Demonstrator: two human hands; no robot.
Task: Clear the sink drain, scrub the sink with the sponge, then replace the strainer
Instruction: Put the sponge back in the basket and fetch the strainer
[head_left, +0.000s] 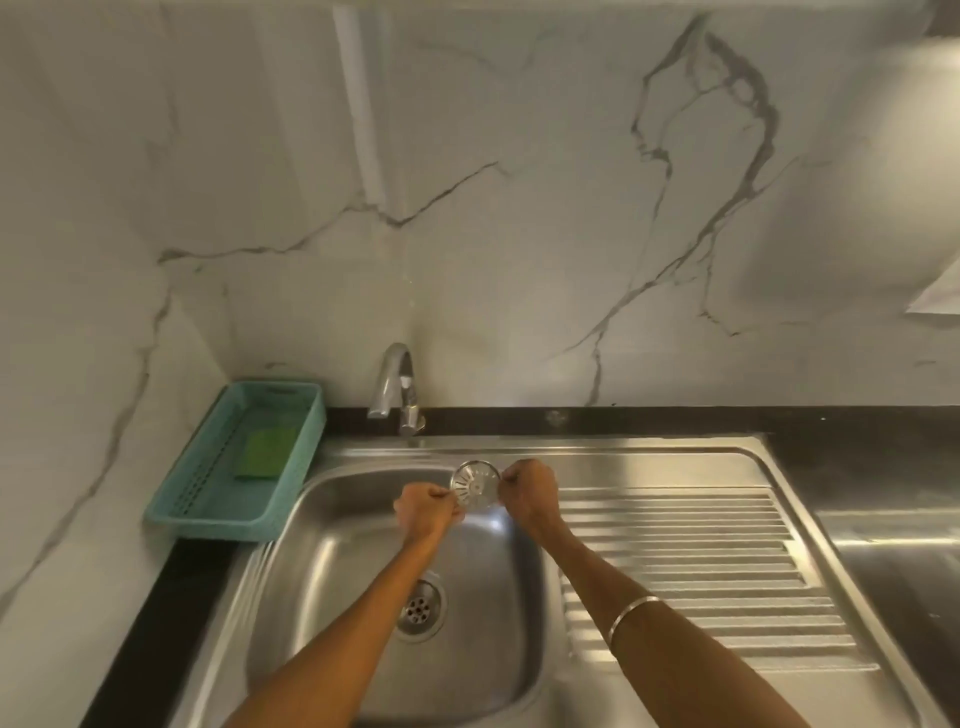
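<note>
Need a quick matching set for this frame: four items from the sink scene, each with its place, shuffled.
Items:
1. round metal strainer
2. green sponge
3. chrome tap
4. thin metal bangle

Places:
A. inside the teal plastic basket
B. on the right forearm
C. held between left hand and right hand above the steel sink
D. behind the basin, at the wall

Pairs: 1-C, 2-A, 3-D, 4-B

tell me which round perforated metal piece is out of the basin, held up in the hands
The strainer, pinched between left hand and right hand above the sink. The drain sits fixed in the basin floor.
</note>
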